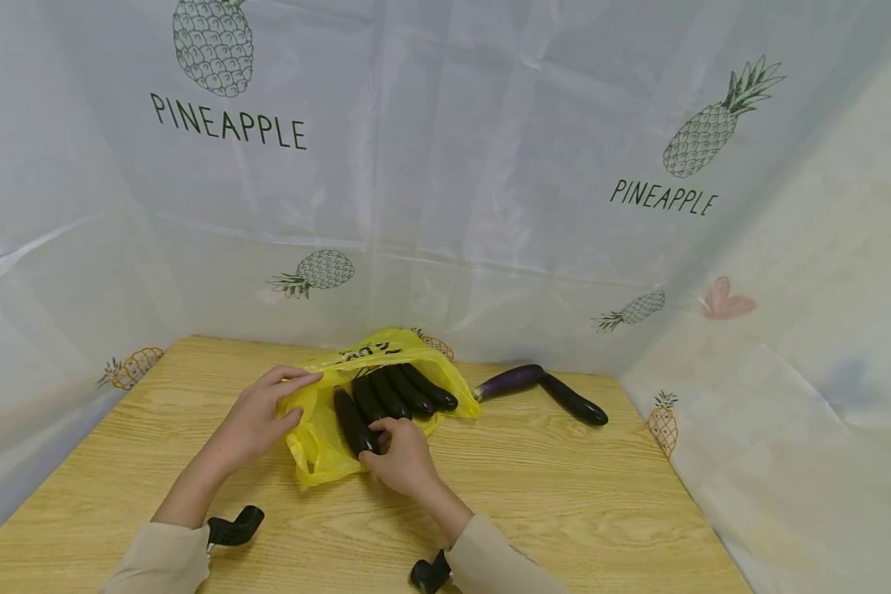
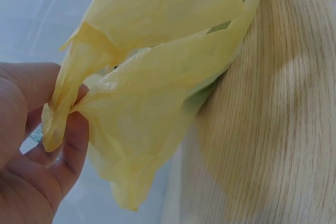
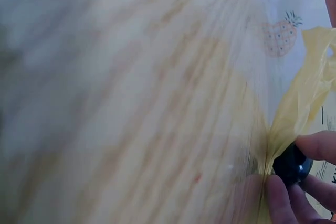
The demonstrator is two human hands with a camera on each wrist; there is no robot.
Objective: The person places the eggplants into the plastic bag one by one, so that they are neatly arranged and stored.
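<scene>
Left hand (image 1: 256,417) is pinching yellow bag (image 1: 322,454), lower centre of head view; right hand (image 1: 407,460) is gripping leftmost eggplant (image 1: 351,419) at its mouth. Slack plastic is risking a snag if left's pinch is slipping.

Beige sleeves (image 1: 159,559), bare hands (image 1: 254,419), rounded black attachments (image 1: 236,528) at both wrists.

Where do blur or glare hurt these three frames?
Head: mostly sharp, small highlights on the glossy eggplants; left wrist: yellow bag and left hand fairly crisp, soft yellowish cast on the tabletop; right wrist: worst, tabletop smeared and out of focus over much of the frame, right hand at the edge clearer.
</scene>
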